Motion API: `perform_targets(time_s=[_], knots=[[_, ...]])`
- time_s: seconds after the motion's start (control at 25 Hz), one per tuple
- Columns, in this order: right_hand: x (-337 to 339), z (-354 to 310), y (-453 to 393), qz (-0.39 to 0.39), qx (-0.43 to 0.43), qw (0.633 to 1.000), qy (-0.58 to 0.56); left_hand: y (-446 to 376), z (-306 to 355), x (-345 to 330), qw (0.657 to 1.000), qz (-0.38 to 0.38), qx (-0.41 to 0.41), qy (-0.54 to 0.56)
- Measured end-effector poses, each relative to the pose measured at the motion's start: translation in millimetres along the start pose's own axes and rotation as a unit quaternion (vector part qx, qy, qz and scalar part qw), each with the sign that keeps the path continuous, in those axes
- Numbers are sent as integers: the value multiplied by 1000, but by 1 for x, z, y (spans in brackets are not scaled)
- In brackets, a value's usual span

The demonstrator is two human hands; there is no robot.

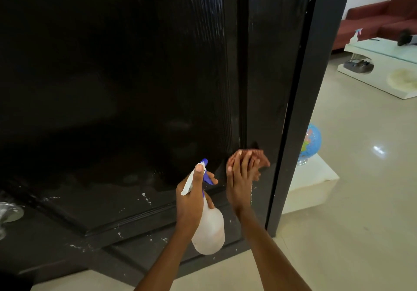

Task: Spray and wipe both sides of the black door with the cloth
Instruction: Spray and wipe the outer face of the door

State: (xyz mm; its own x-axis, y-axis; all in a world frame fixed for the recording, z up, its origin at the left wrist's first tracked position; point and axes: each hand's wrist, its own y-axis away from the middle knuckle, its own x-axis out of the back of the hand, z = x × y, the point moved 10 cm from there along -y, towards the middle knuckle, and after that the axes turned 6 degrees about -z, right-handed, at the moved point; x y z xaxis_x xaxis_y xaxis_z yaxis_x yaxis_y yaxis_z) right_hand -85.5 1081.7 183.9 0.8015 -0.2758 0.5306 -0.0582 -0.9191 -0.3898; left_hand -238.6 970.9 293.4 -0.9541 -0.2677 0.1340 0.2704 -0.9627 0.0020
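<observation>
The left hand (191, 200) grips the neck of a white spray bottle (208, 227), thumb laid along its top and a finger at the blue trigger. The right hand (240, 182) presses a reddish cloth (261, 159) flat against the black door (135, 76), fingers straight, near the door's right edge. White droplets speckle the door's lower panel.

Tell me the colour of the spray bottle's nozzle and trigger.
Blue on the spray bottle, with a white head, seen in the head view.
</observation>
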Motion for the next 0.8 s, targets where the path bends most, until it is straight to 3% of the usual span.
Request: perform_targets(time_s=[0.12,0.24,0.36,0.56,0.8], knots=[[53,-53,-47,83,158,979,100,-9,-8,-7,999,1,-34,6],[88,-73,-80,158,225,944,182,-21,-16,-18,997,3,-78,15],[67,-31,-66,196,243,925,215,-32,-34,-27,993,9,-117,23],[-11,74,-13,184,253,924,221,-35,-81,-43,986,-5,-159,54],[-21,94,8,224,280,911,203,-19,-130,-41,963,-21,-260,67]])
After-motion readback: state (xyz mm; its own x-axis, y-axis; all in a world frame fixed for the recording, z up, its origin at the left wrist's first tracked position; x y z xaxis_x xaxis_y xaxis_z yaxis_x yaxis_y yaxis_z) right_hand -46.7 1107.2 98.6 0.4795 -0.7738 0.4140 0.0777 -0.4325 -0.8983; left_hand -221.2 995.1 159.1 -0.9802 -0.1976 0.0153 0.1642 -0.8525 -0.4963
